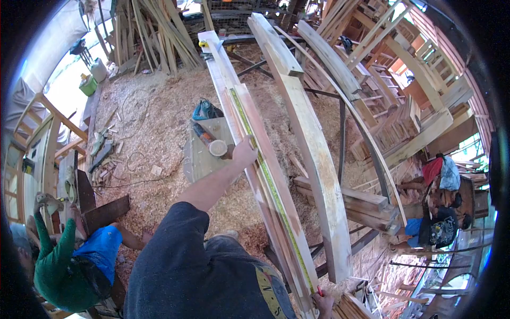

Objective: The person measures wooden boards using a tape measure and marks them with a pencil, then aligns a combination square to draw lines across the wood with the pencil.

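A yellow-green measuring tape (271,186) lies stretched along a long wooden board (287,196). My left hand (245,152) presses on the board partway along, its fingers closed on the tape's edge. At the near end of the board, my right hand (323,304) grips a slim red pencil (320,291) beside the tape; part of this hand is cut off by the dim edge of the view. A small yellow object (203,44) sits at the board's far end. Left of the board, an angle grinder (204,135) with a round disc rests on a wooden surface (204,165).
A thick curved beam (313,149) runs alongside to the right, over stacked timbers (350,202). A teal power tool (207,109) lies beyond the grinder. Wood shavings (143,117) cover the floor. A person in green (69,271) sits at left; others (443,223) work at right.
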The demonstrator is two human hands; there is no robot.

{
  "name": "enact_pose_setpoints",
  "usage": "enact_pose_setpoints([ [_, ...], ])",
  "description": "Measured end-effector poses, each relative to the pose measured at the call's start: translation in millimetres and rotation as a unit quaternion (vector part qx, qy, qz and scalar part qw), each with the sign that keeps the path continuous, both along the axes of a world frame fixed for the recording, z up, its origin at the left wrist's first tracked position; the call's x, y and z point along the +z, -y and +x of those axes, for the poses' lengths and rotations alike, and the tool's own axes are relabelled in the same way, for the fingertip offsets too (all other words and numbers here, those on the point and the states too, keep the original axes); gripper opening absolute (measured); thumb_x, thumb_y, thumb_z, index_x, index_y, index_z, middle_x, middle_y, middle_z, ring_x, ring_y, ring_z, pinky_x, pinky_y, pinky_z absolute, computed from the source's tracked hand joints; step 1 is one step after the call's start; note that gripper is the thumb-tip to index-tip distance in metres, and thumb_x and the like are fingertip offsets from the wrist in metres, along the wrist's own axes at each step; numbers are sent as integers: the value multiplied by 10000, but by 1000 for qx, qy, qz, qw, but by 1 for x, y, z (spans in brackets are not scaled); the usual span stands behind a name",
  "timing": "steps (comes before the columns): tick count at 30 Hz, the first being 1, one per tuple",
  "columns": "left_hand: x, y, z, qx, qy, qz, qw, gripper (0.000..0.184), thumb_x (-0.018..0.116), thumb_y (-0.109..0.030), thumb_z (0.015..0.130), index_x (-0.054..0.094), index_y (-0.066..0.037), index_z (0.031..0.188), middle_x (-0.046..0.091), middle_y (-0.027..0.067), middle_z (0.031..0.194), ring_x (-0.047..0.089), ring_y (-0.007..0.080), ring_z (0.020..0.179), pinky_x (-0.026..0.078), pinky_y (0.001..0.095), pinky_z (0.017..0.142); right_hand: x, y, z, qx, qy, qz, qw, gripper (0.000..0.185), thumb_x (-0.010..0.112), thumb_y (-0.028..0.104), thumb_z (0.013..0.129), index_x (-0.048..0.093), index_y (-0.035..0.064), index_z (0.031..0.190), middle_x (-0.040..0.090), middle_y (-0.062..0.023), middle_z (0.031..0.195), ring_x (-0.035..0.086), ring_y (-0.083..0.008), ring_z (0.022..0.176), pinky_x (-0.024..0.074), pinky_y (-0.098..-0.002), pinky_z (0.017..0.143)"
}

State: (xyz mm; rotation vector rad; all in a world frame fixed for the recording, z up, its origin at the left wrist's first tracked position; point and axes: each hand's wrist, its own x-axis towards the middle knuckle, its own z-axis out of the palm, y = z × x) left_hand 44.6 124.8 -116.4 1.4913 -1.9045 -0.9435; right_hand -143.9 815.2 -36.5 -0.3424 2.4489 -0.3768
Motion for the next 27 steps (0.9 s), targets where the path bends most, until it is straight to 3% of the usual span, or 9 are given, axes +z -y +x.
enact_pose_setpoints([
  [6, 2, -1, 1, -1, -6, -2, 1000, 537, 688, -269, 841, 560, -155, 1349, 704, 241, 1076, 689, 407, 1023, 554, 500, 899, -7, -7, -3, 62, -62, 1, 996, 229, 695, 223, 790, 760, 16, 865, 684, -91, 666, 646, -156, 624, 521, -347, 626],
  [12, 6, -3, 1, -1, 2, 1, 1000, 523, 688, -253, 843, 576, -154, 1344, 699, 207, 1090, 687, 381, 1026, 556, 485, 906, -7, -4, -1, 15, -20, -8, 1000, 231, 704, 233, 788, 761, 25, 869, 687, -85, 673, 651, -154, 634, 527, -353, 633],
  [24, 9, -4, 3, -14, 5, -3, 1000, 531, 687, -246, 852, 569, -130, 1357, 672, 186, 1180, 674, 365, 1060, 550, 473, 927, -1, -1, 1, 47, -63, 0, 997, 236, 735, 254, 757, 748, 38, 852, 656, -74, 640, 635, -160, 617, 512, -367, 609],
  [27, 10, -4, 2, -16, 10, -4, 1000, 537, 688, -249, 852, 567, -128, 1362, 665, 191, 1201, 667, 371, 1078, 545, 477, 939, 5, 7, 6, -7, -26, 22, 999, 219, 731, 245, 762, 744, 46, 853, 643, -69, 631, 621, -147, 596, 506, -357, 583],
])
